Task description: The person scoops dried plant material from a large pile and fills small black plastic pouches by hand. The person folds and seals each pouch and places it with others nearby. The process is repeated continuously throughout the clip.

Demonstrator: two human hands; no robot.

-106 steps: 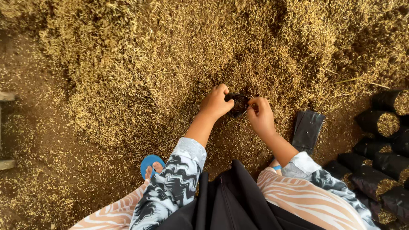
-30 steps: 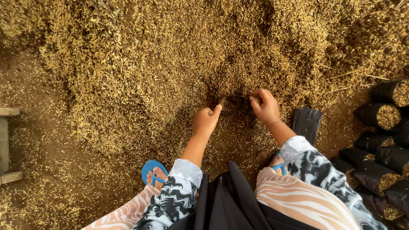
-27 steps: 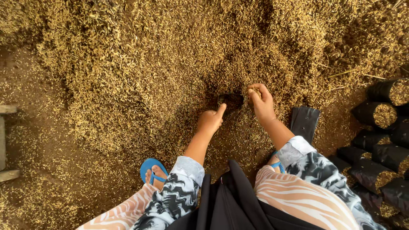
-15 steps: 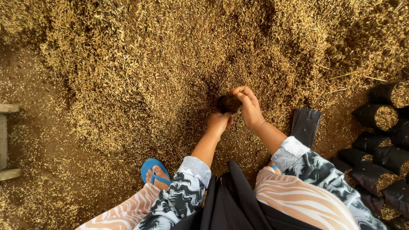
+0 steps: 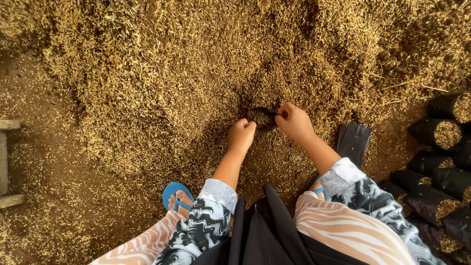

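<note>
Small black bag (image 5: pixel 261 117) part-filled with husk, both hands' grip on rim

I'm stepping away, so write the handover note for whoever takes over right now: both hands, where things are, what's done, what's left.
Left hand: closed grip on the near edge of the small black bag.
Right hand: grip on the bag's far edge, holding its mouth open.
The bag sits against the husk pile, husk showing inside.
Done: filled bags lie at right.
Left: finish this bag; a flat empty bag lies beside the right forearm.
</note>
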